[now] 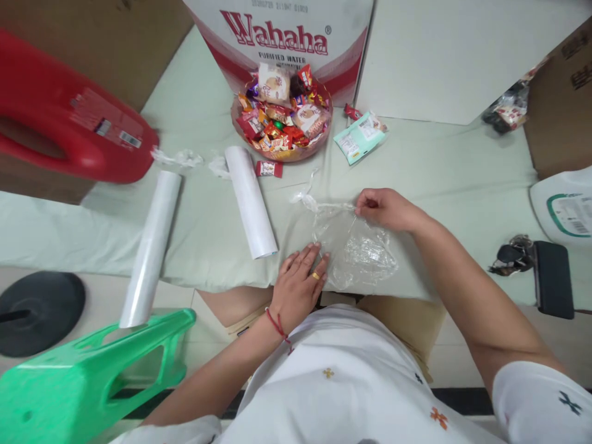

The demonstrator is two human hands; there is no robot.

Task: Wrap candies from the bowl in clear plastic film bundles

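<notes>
A clear, crinkled plastic bag (365, 250) lies on the cloth-covered table in front of me. Its upper edge is gathered into a twisted strip, with a whitish knot-like bunch (304, 198) at the left end. My right hand (382, 208) is closed, its fingertips pinching the bag's upper right edge. Flat beside the bag's left edge rests my left hand (303, 274), fingers stretched out, with a ring and a red cord at the wrist. The fingertips seem to touch the plastic. Left of the bag is a white roll (252, 203).
Behind stands a bowl (282, 153) of wrapped sweets against a Wahaha carton (296, 31). A green packet (361, 139) lies right of it. Another white roll (152, 246) overhangs the table edge above a green stool (55, 388). A red jug (92, 117), phone (554, 277) and keys (512, 254) flank the sides.
</notes>
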